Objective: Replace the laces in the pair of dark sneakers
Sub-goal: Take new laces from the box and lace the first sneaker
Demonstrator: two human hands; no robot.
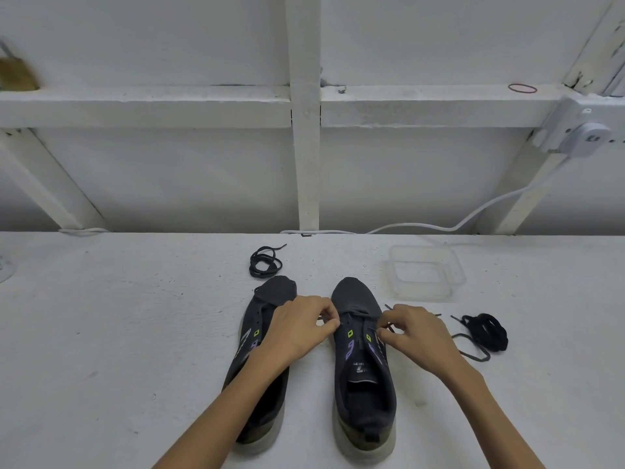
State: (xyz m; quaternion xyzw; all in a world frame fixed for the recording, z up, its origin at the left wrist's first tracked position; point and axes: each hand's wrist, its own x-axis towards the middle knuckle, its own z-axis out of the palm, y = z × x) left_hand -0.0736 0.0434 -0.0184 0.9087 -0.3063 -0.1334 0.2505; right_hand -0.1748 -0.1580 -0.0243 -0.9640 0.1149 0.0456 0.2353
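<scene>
Left hand (299, 328) and right hand (414, 335) each pinch a lace end (389, 308) over the right shoe (363, 384); insole print unreadable.

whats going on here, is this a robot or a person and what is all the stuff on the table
There is no robot here. A person wears a camera on the head, so the single picture looks forward and down at their own two bare hands.

On the white table stand two dark sneakers, toes pointing away. The left sneaker seems to have no lace, and its tongue is flipped forward. The left hand and right hand each pinch a lace end at the right sneaker, near its front eyelets.

Beyond the left shoe lies a coiled dark lace. To the right lies a looser bundle of black lace. An empty clear plastic container sits further back. A white cable runs along the wall.
</scene>
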